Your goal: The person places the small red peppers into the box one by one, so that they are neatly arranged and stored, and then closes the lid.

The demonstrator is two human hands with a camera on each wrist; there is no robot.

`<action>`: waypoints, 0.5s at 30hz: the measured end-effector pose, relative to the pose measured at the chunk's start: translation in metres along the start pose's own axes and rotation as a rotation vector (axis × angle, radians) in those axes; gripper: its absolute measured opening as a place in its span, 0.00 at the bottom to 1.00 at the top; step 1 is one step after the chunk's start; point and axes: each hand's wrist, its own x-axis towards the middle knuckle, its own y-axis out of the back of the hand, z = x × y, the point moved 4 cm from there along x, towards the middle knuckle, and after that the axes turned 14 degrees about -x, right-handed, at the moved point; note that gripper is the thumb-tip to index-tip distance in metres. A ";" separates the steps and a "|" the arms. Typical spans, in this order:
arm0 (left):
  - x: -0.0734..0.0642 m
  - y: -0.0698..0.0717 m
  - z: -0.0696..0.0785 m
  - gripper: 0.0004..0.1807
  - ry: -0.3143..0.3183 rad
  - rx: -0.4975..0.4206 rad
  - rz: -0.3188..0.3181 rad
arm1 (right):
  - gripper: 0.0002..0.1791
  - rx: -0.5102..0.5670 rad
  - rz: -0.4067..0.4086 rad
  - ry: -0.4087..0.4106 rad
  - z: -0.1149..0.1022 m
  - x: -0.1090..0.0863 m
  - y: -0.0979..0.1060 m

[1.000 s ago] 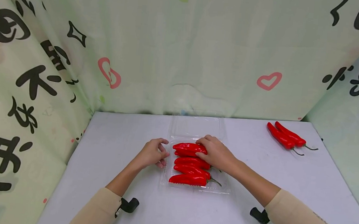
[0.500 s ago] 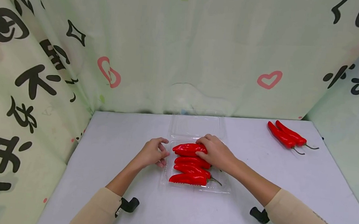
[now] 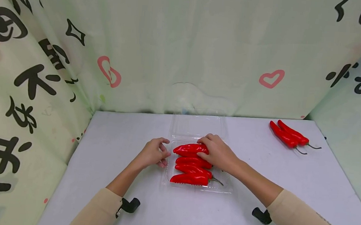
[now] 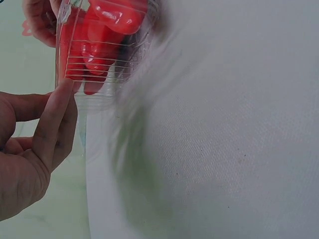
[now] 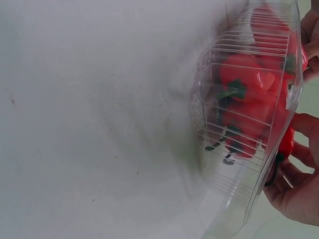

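Observation:
A clear plastic clamshell box (image 3: pixel 216 188) lies on the table with its lid (image 3: pixel 198 127) folded back. Several red chili peppers (image 3: pixel 191 179) are in it, side by side, tips to the left. My right hand (image 3: pixel 217 152) grips the stem end of the farthest red chili pepper (image 3: pixel 187 149), which rests over another one; the fingers hide its stem. My left hand (image 3: pixel 155 153) is at the box's left side. In the left wrist view, the fairly straight fingers (image 4: pixel 59 117) touch the box's edge, and peppers (image 4: pixel 89 50) show through the ribbed wall.
Two more red chili peppers (image 3: pixel 288 135) lie together at the table's far right corner. The white table (image 3: pixel 128 129) meets a printed curtain (image 3: pixel 150 53) at the back and sides. A black wrist mount (image 3: pixel 130 205) sits at each sleeve.
Both hands and the peppers stay practically where they were. Only a slight shift of the head view shows.

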 end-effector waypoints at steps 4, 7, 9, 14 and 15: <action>0.000 0.001 0.001 0.27 0.002 0.001 0.000 | 0.28 -0.003 0.003 0.003 0.002 -0.002 0.004; 0.000 0.000 0.001 0.26 -0.002 0.001 -0.002 | 0.27 0.007 0.004 -0.003 0.006 -0.005 0.007; 0.000 0.000 0.001 0.26 -0.007 0.003 -0.003 | 0.26 0.020 0.014 -0.005 0.010 -0.007 0.010; -0.001 0.000 0.001 0.26 -0.010 0.007 -0.003 | 0.25 0.062 0.043 -0.012 0.023 -0.013 0.018; -0.001 0.000 0.002 0.26 -0.009 0.005 -0.002 | 0.26 0.069 0.046 -0.016 0.026 -0.015 0.019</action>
